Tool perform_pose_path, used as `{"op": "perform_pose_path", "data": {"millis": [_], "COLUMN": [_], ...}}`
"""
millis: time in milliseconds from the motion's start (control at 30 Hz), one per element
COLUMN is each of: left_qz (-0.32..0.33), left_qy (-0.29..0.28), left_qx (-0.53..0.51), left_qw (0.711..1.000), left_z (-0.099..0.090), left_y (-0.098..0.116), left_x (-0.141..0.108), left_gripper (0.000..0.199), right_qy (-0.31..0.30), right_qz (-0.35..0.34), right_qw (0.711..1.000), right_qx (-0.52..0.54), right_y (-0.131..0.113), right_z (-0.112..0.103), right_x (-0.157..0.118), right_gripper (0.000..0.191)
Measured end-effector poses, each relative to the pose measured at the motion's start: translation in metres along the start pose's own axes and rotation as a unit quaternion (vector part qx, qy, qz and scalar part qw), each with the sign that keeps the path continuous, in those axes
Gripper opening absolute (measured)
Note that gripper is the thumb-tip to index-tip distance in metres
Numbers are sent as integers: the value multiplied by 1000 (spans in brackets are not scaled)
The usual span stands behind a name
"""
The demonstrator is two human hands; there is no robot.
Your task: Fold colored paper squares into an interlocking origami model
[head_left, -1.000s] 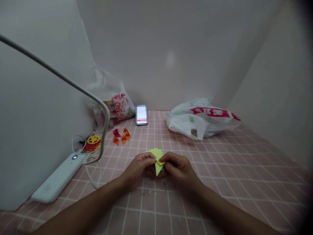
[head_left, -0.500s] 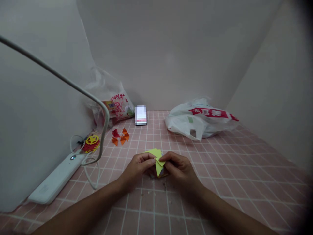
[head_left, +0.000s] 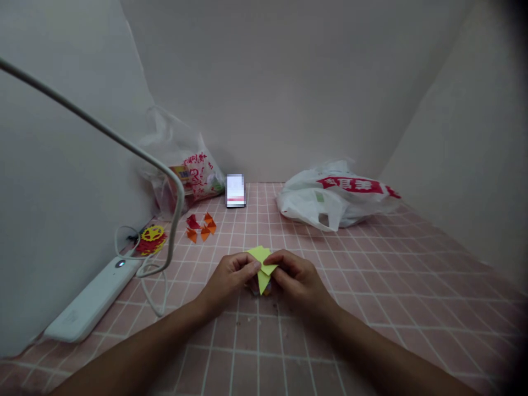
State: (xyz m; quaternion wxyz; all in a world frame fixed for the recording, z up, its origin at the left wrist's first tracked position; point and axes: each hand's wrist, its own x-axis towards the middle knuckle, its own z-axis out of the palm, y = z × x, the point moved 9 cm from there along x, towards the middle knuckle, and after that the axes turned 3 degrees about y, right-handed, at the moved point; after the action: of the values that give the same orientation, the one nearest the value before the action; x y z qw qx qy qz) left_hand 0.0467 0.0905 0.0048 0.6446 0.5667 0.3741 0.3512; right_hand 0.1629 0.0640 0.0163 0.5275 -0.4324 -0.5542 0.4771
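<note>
A folded piece of yellow paper [head_left: 263, 269] is held between both hands near the middle of the view, one pointed end hanging down. My left hand [head_left: 236, 275] pinches its left side between thumb and forefinger. On the right side, my right hand [head_left: 296, 275] grips a folded flap with bent fingers. Beneath the paper, a small dark and multicoloured item shows only in part and cannot be made out. Several small orange folded papers [head_left: 205, 232] and a red one [head_left: 192, 221] lie beyond my left hand.
A lamp-like white device [head_left: 93, 300] with cables lies left, beside yellow and red cut-out shapes [head_left: 152, 240]. A thick bent cable [head_left: 178, 192] crosses the left. Behind are a phone [head_left: 235, 191], a clear bag [head_left: 198, 176] and a white bag [head_left: 305, 201] on the tiled-pattern surface [head_left: 371, 286].
The lower flap of the yellow paper now points more to the right, and the right fingers have shifted slightly on it. The whole view has moved slightly.
</note>
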Motion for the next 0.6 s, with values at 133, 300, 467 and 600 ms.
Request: {"op": "perform_pose_path", "data": {"millis": [133,300,467,600], "left_qz": [21,40,36,5], "left_qy": [-13,-10,9,29], "left_qx": [1,15,21,-7], "left_qw": [1000,999,999,1000], "left_z": [2,2,1,-2], "left_y": [3,8,11,6], "left_x": [1,1,0,1], "left_gripper": [30,25,26,27], "right_qy": [-8,1,-1,-4], "right_qz": [35,71,66,84], "right_qw": [998,995,996,989], "right_qx": [45,74,66,120], "right_y": [7,11,8,10], "right_z": [3,4,4,7], "right_x": [0,0,1,1], "right_gripper": [6,13,12,19]}}
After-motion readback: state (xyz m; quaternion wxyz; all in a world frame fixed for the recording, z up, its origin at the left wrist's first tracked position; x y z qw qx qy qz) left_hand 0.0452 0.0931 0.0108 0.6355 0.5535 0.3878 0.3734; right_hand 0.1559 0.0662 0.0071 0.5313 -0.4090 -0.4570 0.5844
